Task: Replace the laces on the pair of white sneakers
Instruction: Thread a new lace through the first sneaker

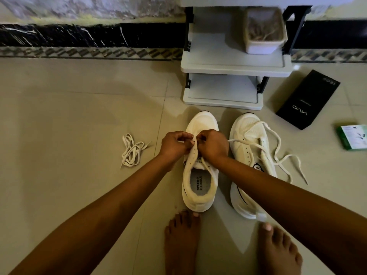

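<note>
Bare feet (pixel 182 241) stand on the tiled floor (pixel 79 116), toes just behind the left sneaker (pixel 199 171). Both hands work at its eyelets: the left hand (pixel 175 144) pinches the eyelet flap, fingers curled, while the right hand (pixel 213 144) is curled tight on a lace (pixel 206 166) (its tip is hidden). Beside it lies the right sneaker (pixel 248 155), tilted, its lace (pixel 278 147) loose and trailing. A spare lace (pixel 132 150) lies bundled on the floor to the left.

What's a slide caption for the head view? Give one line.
Both hands, left hand and right hand, work at the left sneaker's eyelets; loose lace lies aside.
</note>
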`<act>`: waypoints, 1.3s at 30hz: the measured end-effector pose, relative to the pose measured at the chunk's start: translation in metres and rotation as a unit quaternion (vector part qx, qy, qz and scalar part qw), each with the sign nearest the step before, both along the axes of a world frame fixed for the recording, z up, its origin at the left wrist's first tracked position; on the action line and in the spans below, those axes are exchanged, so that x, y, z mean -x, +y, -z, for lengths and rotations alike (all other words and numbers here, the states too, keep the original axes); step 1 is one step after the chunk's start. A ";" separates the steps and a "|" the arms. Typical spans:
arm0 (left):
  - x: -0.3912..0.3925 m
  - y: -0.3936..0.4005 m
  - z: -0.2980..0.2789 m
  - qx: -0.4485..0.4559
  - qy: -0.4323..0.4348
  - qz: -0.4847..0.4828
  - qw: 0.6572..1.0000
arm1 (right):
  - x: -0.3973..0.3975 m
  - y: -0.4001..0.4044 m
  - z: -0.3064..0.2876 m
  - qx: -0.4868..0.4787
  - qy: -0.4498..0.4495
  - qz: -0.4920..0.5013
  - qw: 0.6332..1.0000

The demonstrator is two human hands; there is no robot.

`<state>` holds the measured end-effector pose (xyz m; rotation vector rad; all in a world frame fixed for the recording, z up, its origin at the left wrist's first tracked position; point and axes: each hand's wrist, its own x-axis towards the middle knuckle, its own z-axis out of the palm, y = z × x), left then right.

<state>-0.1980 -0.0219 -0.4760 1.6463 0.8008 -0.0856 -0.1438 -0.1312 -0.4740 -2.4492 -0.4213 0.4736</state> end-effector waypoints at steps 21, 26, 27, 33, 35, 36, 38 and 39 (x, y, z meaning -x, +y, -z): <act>-0.047 0.036 -0.096 0.265 -0.192 -0.127 0.936 | -0.025 -0.042 -0.018 0.118 0.014 -0.268 0.956; 0.143 -0.062 0.071 -0.086 0.063 0.019 0.994 | -0.029 -0.051 -0.027 0.137 0.045 -0.284 0.948; 0.168 -0.084 0.099 -0.121 0.089 0.040 0.988 | -0.029 -0.051 -0.027 0.136 0.044 -0.282 0.949; 0.002 -0.031 0.000 -0.235 -0.007 0.141 0.962 | -0.030 -0.050 -0.027 0.150 0.035 -0.286 0.946; -0.022 -0.038 -0.008 -0.243 -0.040 0.080 0.966 | -0.029 -0.050 -0.026 0.147 0.041 -0.285 0.946; -0.023 -0.030 0.013 -0.331 -0.009 0.038 0.943 | -0.030 -0.051 -0.026 0.143 0.045 -0.285 0.947; 0.041 -0.070 0.056 -0.377 0.046 0.017 0.925 | -0.030 -0.051 -0.026 0.138 0.047 -0.285 0.947; 0.088 -0.081 0.071 -0.336 0.085 0.022 0.938 | -0.030 -0.051 -0.026 0.137 0.046 -0.284 0.948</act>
